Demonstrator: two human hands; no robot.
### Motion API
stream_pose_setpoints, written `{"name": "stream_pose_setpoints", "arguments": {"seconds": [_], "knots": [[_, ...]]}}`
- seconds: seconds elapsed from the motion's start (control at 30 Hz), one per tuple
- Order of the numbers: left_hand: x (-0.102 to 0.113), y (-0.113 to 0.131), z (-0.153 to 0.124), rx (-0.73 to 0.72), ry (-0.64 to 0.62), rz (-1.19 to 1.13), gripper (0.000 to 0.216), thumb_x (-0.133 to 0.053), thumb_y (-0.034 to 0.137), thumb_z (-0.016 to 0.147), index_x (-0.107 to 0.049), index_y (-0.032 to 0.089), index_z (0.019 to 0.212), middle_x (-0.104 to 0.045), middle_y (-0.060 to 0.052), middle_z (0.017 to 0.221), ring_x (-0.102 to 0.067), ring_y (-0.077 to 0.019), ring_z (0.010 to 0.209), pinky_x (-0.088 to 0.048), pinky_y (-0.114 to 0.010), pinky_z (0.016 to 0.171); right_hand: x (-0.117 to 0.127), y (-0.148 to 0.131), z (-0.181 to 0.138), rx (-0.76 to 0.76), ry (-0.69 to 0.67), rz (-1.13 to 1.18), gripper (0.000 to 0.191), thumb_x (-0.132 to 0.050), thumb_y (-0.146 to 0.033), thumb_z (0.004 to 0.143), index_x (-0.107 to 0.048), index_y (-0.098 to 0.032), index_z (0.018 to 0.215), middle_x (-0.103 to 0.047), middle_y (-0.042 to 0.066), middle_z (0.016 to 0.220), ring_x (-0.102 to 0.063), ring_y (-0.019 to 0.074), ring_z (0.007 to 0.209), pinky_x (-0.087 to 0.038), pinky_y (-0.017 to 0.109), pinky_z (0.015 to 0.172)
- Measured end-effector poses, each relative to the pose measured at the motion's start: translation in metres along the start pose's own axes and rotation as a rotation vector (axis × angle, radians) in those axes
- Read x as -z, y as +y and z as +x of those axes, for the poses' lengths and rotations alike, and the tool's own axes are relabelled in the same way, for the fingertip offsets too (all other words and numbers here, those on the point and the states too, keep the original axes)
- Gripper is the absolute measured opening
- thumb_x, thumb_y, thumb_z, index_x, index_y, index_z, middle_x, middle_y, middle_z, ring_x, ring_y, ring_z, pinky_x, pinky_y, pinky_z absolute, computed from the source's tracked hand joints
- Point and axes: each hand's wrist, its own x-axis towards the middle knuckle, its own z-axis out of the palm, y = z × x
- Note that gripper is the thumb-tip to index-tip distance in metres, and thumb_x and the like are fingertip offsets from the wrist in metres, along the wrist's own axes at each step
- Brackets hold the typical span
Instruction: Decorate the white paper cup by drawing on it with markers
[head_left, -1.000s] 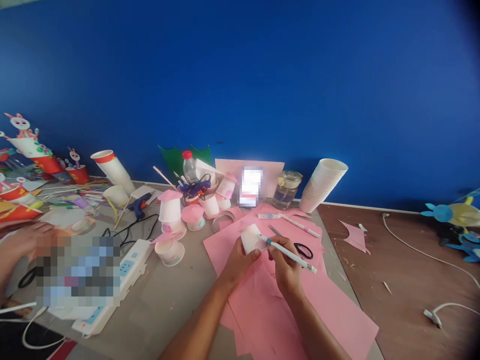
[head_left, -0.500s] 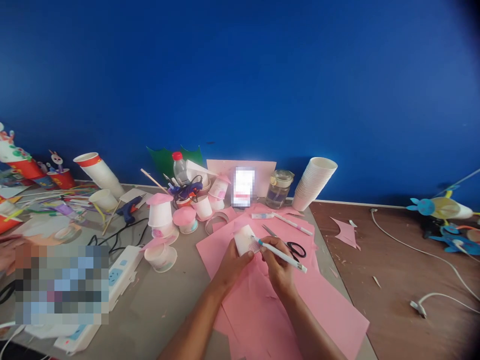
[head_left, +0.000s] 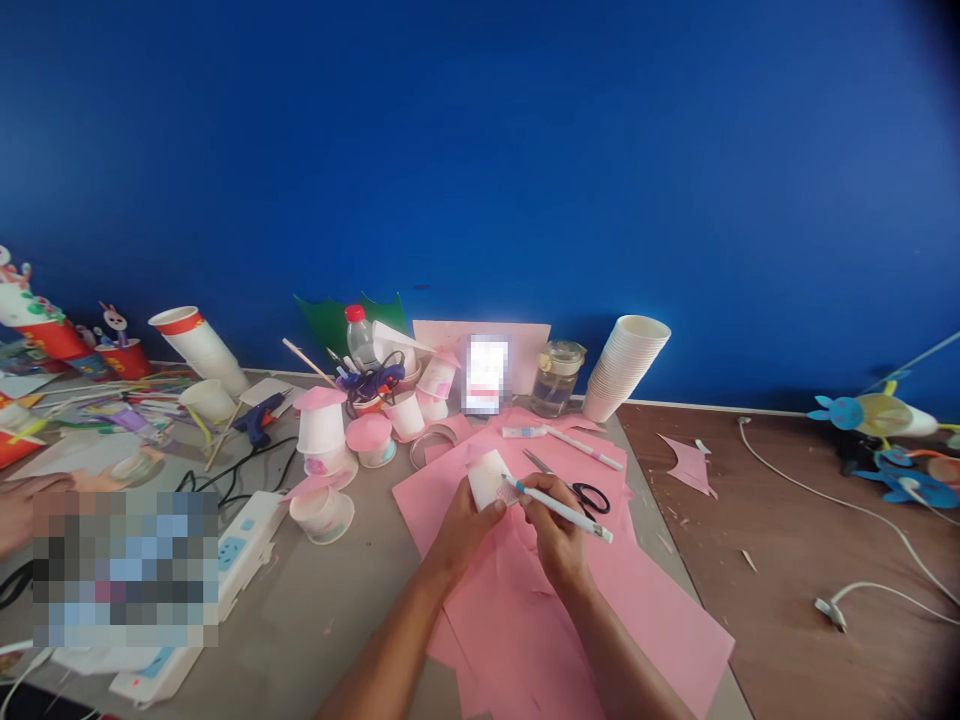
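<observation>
In the middle of the head view, my left hand (head_left: 466,522) grips a small white paper cup (head_left: 487,475) with a pinkish pattern on its side. Closed around a white marker (head_left: 574,515) with a blue collar, my right hand (head_left: 553,522) keeps the tip at the cup's surface. What the tip is marking is too small to make out. Under both hands lie sheets of pink paper (head_left: 660,620). Black-handled scissors (head_left: 592,498) rest on the paper just beyond my right hand, with another white-and-pink marker (head_left: 585,448) behind them.
Pink-roofed paper cups (head_left: 321,430) stand to the left, near a glue gun (head_left: 259,420) and a power strip (head_left: 240,545). At the back are a glass jar (head_left: 556,380) and a tall cup stack (head_left: 626,368). Another person's hand (head_left: 26,510) shows at far left.
My hands, the cup and the marker stay almost in place, the marker shifting very slightly. The other person's hand at far left has moved a little.
</observation>
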Motion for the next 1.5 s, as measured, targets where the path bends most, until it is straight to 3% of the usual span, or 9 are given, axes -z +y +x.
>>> {"name": "stream_pose_setpoints", "arguments": {"seconds": [0.37,0.57,1.1,1.33,1.5], "knots": [[-0.0036,0.0066,-0.0027,0.014,0.035,0.036,0.038,-0.076,0.044,0.072,-0.065,0.017,0.097,-0.065,-0.005,0.093,-0.056,-0.0211,0.089,-0.044,-0.031,0.081,-0.0013,-0.0005,0.0003,-0.119,0.053,0.123,0.007,-0.059,-0.028,0.077,-0.063,-0.021,0.078,-0.054,-0.002,0.064,-0.044,0.0115,0.054,-0.036,0.024,0.048],[-0.0028,0.0056,-0.0023,0.017,0.014,0.015,0.035,-0.076,0.041,0.073,-0.064,0.018,0.096,-0.063,-0.003,0.09,-0.054,-0.0185,0.086,-0.043,-0.03,0.079,-0.0021,-0.0023,0.0016,-0.097,0.036,0.075,0.009,-0.061,-0.028,0.074,-0.066,-0.021,0.078,-0.06,0.0,0.072,-0.049,0.013,0.058,-0.041,0.027,0.053],[0.0006,0.0,-0.0008,0.016,0.006,-0.015,0.038,-0.076,0.04,0.074,-0.063,0.019,0.103,-0.064,-0.003,0.097,-0.054,-0.0192,0.091,-0.043,-0.031,0.084,0.0033,-0.0031,0.0027,-0.073,-0.024,0.043,0.007,-0.058,-0.024,0.072,-0.064,-0.021,0.074,-0.057,-0.001,0.068,-0.044,0.0127,0.056,-0.037,0.026,0.052],[0.0002,-0.0021,-0.001,0.014,0.044,-0.018,0.04,-0.077,0.039,0.072,-0.063,0.018,0.103,-0.065,-0.005,0.098,-0.055,-0.0208,0.093,-0.044,-0.031,0.083,-0.0009,-0.0014,0.0017,-0.176,0.019,0.177,0.008,-0.059,-0.029,0.075,-0.062,-0.021,0.078,-0.052,-0.003,0.063,-0.042,0.0116,0.054,-0.035,0.024,0.049],[-0.0005,-0.0005,-0.0005,-0.007,0.006,-0.021,0.038,-0.076,0.039,0.073,-0.063,0.017,0.101,-0.064,-0.005,0.096,-0.054,-0.0198,0.091,-0.043,-0.03,0.082,-0.0027,-0.0046,0.0025,-0.203,0.033,0.207,0.01,-0.061,-0.03,0.074,-0.063,-0.021,0.077,-0.051,-0.003,0.061,-0.042,0.0109,0.053,-0.034,0.024,0.049]]}}
